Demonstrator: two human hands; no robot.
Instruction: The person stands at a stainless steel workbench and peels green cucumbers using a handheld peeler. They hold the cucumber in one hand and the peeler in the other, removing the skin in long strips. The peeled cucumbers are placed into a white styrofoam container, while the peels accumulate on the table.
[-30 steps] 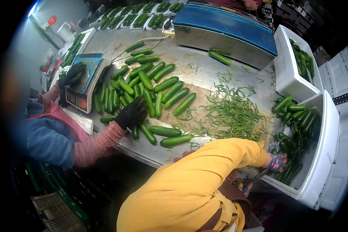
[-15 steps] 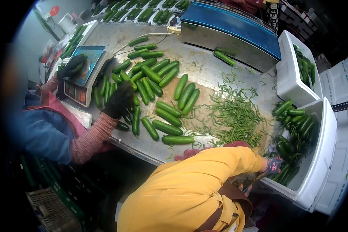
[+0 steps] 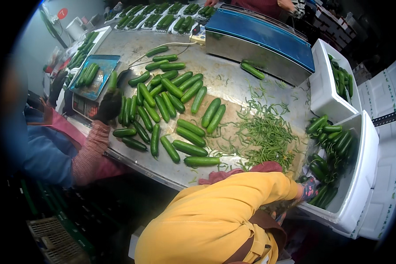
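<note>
While L hand (floral glove, yellow sleeve) is down inside the near-L wall of the lower foam box, right of frame, its grip can't be read: fingers among dk green cukes, unclear if closed on one. R hand prob. the patterned patch under the sleeve, lower ctr-right; mostly hidden, grip can't tell

Progress (judged): part-way. Done, apparently: white-tray packs lined up along top, L of ctr. Left: many loose cukes spread mid-L of surface, unpacked; lower box holds a good no. more, upper foam box also has some. Thin green bits heaped ctr-right, apart from main cuke group

Upper L: co-worker's black-gloved hand holds one cuke upright beside scale pan, w/ a few cukes lying in pan
</note>
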